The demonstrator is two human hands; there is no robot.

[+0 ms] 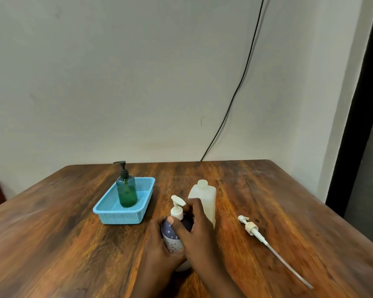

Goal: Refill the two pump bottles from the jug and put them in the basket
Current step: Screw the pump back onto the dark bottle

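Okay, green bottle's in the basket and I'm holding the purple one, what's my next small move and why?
Probably finish seating the white pump on the purple bottle. Your left hand grips the body and your right hand is at the pump collar, so it looks mid-tightening. The green bottle already stands in the blue basket; this one goes beside it next.

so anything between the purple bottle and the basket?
Nothing visible. The purple pump bottle, gripped by both hands, has bare table between it and the blue basket; the green pump bottle fills only the basket's middle.
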